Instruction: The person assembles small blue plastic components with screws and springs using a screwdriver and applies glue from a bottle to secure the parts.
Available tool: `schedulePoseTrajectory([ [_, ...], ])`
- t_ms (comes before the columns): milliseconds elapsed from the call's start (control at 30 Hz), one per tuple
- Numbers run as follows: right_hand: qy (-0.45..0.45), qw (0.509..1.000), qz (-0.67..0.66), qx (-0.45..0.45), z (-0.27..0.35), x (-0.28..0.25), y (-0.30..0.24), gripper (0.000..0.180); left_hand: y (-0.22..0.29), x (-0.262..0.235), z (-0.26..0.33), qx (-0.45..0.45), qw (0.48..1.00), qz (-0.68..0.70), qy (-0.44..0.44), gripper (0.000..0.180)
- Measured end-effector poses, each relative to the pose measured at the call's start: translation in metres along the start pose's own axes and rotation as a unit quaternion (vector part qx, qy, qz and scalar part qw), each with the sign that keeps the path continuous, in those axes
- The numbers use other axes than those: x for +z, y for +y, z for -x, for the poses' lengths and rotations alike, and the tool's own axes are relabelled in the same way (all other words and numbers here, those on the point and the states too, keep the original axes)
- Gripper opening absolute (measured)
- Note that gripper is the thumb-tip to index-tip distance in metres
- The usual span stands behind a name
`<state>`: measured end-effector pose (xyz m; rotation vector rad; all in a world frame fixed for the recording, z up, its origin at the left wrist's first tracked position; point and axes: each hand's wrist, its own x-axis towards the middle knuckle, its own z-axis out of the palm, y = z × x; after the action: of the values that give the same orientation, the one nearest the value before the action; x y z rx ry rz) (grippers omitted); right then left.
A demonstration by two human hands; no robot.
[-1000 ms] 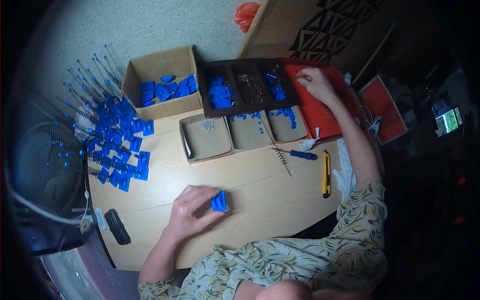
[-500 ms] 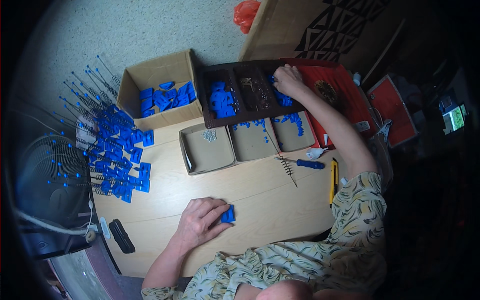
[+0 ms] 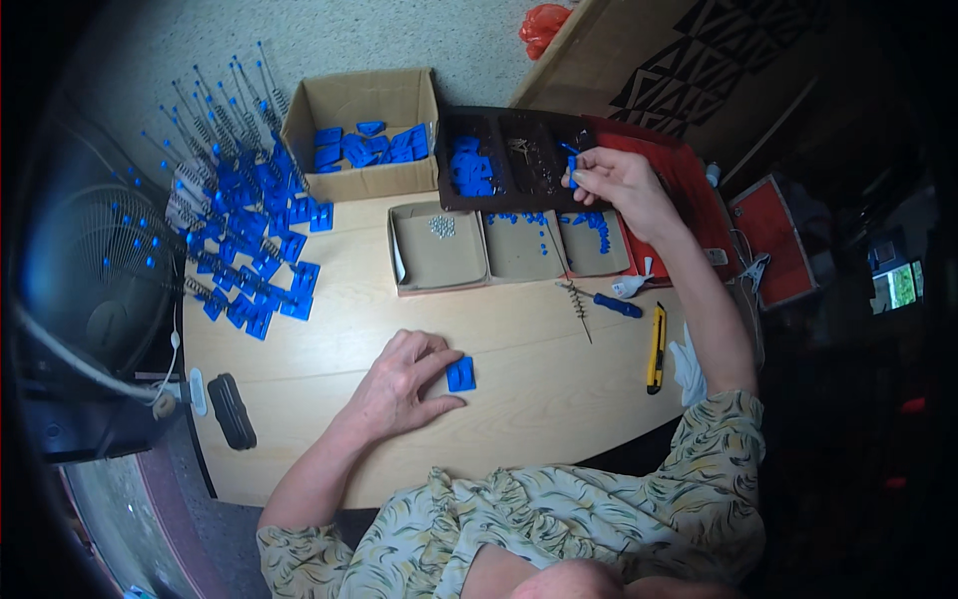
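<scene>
My left hand (image 3: pixel 399 384) rests on the table. Its thumb and forefinger are spread apart, and the fingertips reach the near side of a small blue plastic block (image 3: pixel 462 374) lying flat. Over the right end of the dark brown divided tray, my right hand (image 3: pixel 624 188) pinches a slim blue plastic piece (image 3: pixel 573 172) between thumb and fingers. Other blue blocks (image 3: pixel 471 170) fill the tray's left compartment, and thin metal pins (image 3: pixel 519 148) lie in the middle one. The right compartment is partly hidden by my hand.
A cardboard box (image 3: pixel 374 182) holds blue blocks. Many assembled blue pieces with springs and rods (image 3: pixel 239 230) crowd the left, by a fan (image 3: pixel 110 270). Shallow cardboard trays (image 3: pixel 439 270) hold small parts. A screwdriver (image 3: pixel 619 304), coiled wire tool (image 3: pixel 577 304) and yellow cutter (image 3: pixel 656 349) lie right.
My right hand has drawn back out of the tray's right compartment, now with a slim blue piece in its fingers. My left hand stays beside the blue block. The whole view has shifted.
</scene>
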<state>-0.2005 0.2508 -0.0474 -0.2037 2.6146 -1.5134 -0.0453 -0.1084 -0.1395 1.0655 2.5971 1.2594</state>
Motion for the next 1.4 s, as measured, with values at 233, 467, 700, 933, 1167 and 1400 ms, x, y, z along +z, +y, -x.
schedulePoseTrajectory([
  [233,-0.095,0.929,-0.356,-0.023,0.075,0.053,-0.023,0.023,-0.004,0.005,0.007,0.002,1.000,0.015,0.012,0.055],
  [467,-0.087,0.884,-0.460,0.012,0.120,0.099,-0.023,0.028,-0.009,0.009,0.010,0.000,1.000,-0.002,0.015,0.057],
  [700,-0.035,0.952,-0.299,0.044,0.168,0.150,-0.011,0.024,-0.016,0.011,0.014,0.003,0.999,0.000,0.033,0.057],
  [933,-0.014,0.958,-0.260,0.124,0.195,0.193,0.006,0.020,-0.016,0.014,0.014,-0.011,0.999,-0.003,0.039,0.053],
  [1167,0.016,0.965,-0.244,0.089,0.200,0.212,0.006,0.020,-0.020,0.020,0.015,0.005,0.996,-0.002,0.092,0.049],
  [1400,0.076,0.986,-0.113,0.096,0.204,0.221,0.005,0.017,-0.028,0.031,0.018,0.030,0.992,0.000,0.121,0.043],
])
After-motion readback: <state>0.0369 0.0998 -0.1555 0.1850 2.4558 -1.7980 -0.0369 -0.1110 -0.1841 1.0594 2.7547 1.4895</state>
